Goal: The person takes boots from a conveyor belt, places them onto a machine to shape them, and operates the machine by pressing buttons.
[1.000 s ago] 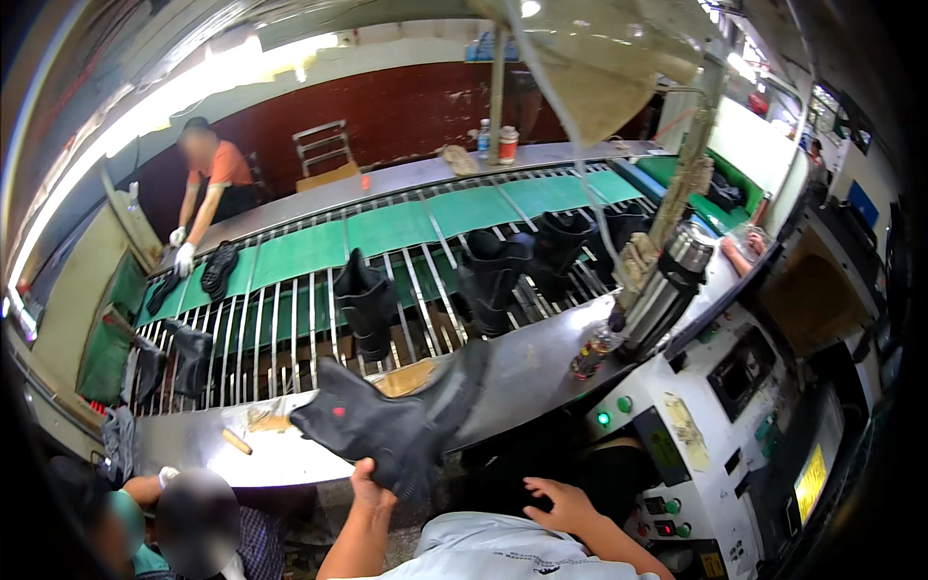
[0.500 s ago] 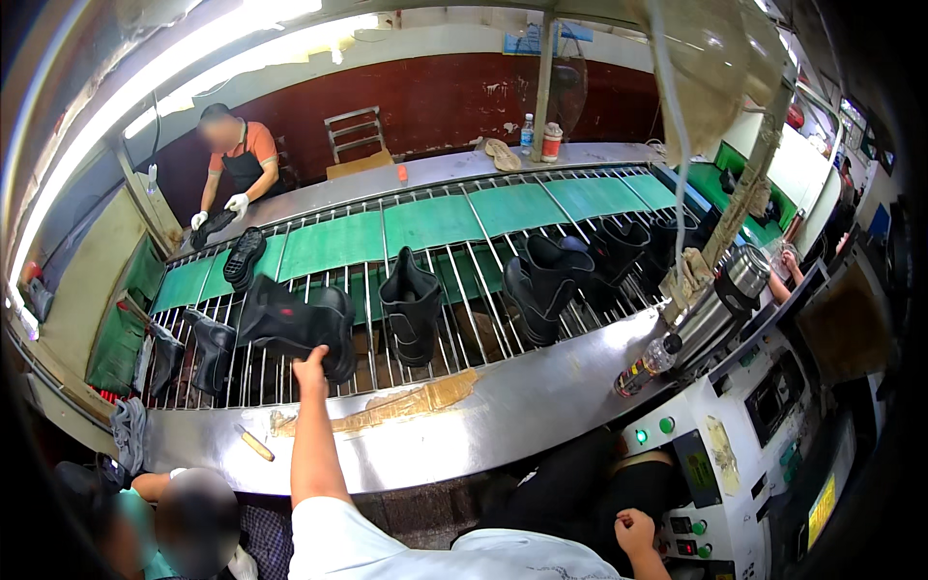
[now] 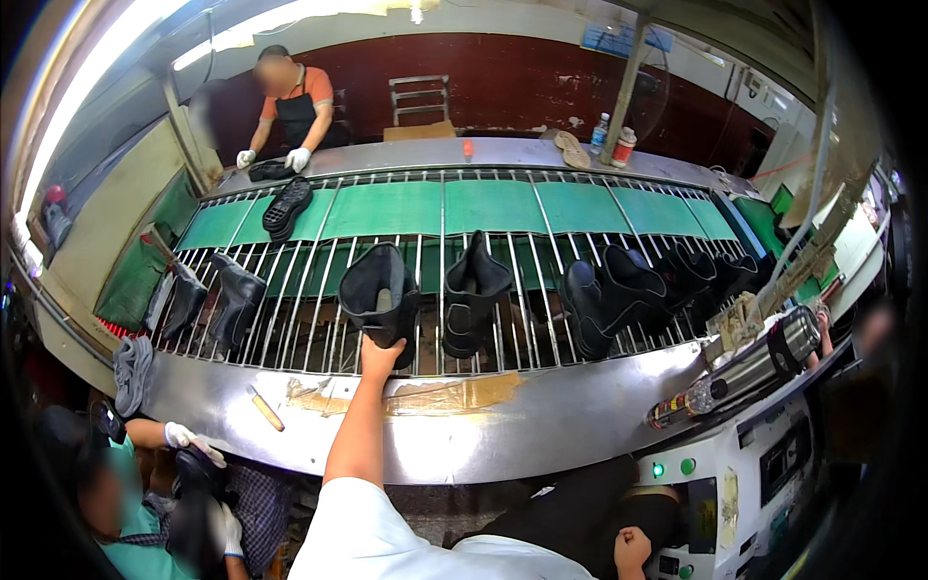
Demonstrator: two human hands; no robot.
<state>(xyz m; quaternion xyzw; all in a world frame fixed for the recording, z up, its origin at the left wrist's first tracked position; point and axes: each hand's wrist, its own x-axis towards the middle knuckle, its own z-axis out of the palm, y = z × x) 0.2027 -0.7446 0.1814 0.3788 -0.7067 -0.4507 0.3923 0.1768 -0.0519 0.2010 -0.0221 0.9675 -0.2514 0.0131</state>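
Gripping a black boot (image 3: 379, 307), the left hand (image 3: 383, 356) is holding it over the metal rods (image 3: 443, 215), left of another boot (image 3: 472, 304). The right hand (image 3: 633, 547) is hovering at near right, loosely fisted.

The held boot (image 3: 379, 321) is made of matt, leather-like material; the near surface (image 3: 541, 425) is faced with smooth, glossy metal, and the vacuum flask (image 3: 798, 333) is finished in polished metal.
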